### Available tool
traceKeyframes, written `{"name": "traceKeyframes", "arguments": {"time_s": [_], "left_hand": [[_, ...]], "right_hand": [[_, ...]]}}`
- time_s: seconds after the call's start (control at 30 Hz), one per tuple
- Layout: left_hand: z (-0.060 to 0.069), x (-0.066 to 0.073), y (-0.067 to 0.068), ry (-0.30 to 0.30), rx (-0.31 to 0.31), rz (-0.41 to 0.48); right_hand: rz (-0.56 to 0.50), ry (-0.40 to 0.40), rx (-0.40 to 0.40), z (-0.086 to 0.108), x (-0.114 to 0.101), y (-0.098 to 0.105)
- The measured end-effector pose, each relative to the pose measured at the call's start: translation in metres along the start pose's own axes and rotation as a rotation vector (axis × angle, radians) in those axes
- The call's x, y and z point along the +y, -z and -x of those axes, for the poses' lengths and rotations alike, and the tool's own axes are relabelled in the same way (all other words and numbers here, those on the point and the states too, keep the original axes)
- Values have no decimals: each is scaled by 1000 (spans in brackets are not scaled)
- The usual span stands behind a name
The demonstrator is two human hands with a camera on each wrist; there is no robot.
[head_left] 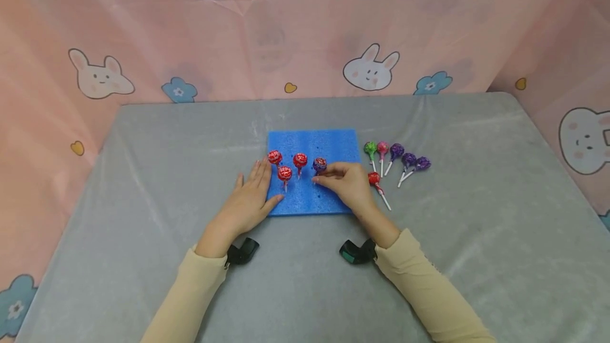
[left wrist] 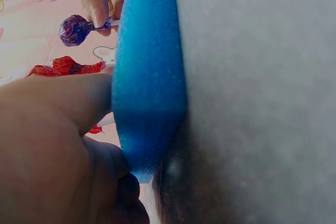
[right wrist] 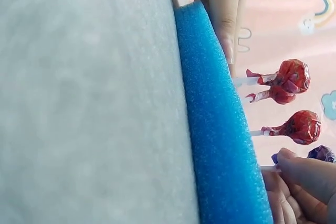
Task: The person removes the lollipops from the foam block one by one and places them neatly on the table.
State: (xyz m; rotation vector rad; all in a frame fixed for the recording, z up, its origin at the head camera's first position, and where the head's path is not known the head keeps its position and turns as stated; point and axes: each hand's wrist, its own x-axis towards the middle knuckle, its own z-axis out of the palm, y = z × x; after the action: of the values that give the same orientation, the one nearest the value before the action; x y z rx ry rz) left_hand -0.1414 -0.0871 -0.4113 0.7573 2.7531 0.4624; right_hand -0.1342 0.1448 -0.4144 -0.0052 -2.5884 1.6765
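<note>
A blue foam board (head_left: pixel 310 205) lies flat on the table. Three red-wrapped lollipops (head_left: pixel 300 160) stand upright on its left half, sticks down. My right hand (head_left: pixel 350 184) pinches the stick of a purple-wrapped lollipop (head_left: pixel 319 164) between thumb and fingers, just right of them. That lollipop is upright, and in the left wrist view its stick reaches the foam's top face; how deep it goes in cannot be seen. My left hand (head_left: pixel 248 202) rests along the board's left edge, fingers straight, thumb (left wrist: pixel 79 95) over the top near the front corner.
Right of the board, loose lollipops lie on the grey-covered table (head_left: pixel 476 200): a green one (head_left: pixel 370 147), a pink one (head_left: pixel 383 147), three purple ones (head_left: pixel 396 151) and a red one (head_left: pixel 374 178) close to my right hand. A pink patterned curtain (head_left: pixel 305 41) hangs behind the table.
</note>
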Motion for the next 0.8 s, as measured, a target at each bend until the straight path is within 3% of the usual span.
{"name": "traceKeyframes", "arguments": {"time_s": [0.47, 0.7, 0.8], "left_hand": [[1, 2, 1, 0, -5, 18], [1, 0, 0, 5, 0, 21], [1, 0, 0, 0, 0, 22]], "right_hand": [[-100, 30, -6, 2, 4, 2], [-363, 28, 34, 0, 3, 1], [-367, 37, 43, 0, 3, 2]]}}
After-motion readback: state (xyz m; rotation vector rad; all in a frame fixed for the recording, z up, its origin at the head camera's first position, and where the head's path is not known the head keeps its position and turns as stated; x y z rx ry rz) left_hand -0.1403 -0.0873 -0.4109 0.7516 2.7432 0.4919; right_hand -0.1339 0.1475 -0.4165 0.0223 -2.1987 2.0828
